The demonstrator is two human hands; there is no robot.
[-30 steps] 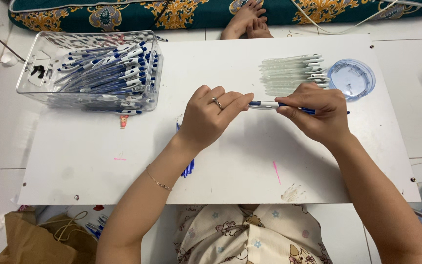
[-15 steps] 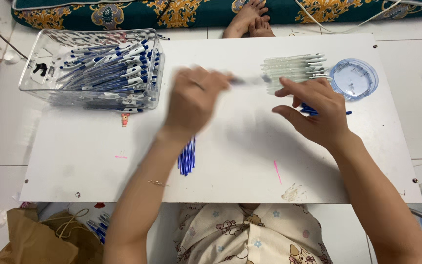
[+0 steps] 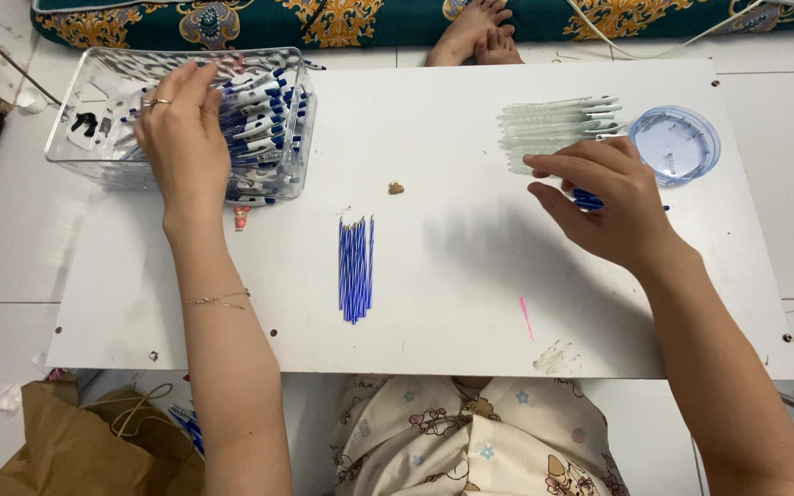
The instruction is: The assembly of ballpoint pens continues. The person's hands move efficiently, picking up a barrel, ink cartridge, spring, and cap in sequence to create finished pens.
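— Clear plastic bin (image 3: 94, 138) of blue-and-white pens (image 3: 259, 110) sits at our bench's (image 3: 452, 303) far left; our left hand (image 3: 181, 129) rests spread over it, grip apart.
— Our right hand (image 3: 613, 202) pinches small blue pieces (image 3: 586, 198) beside the clear pen barrels (image 3: 553, 129).

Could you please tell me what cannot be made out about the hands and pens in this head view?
- Left hand: its palm side hides whether it holds a pen over the clear bin.
- Right hand: the fingers cover most of the blue piece beneath, so its kind is unclear.
- Clear pen barrels: too small to count.
- Blue lid: contents too small to make out.
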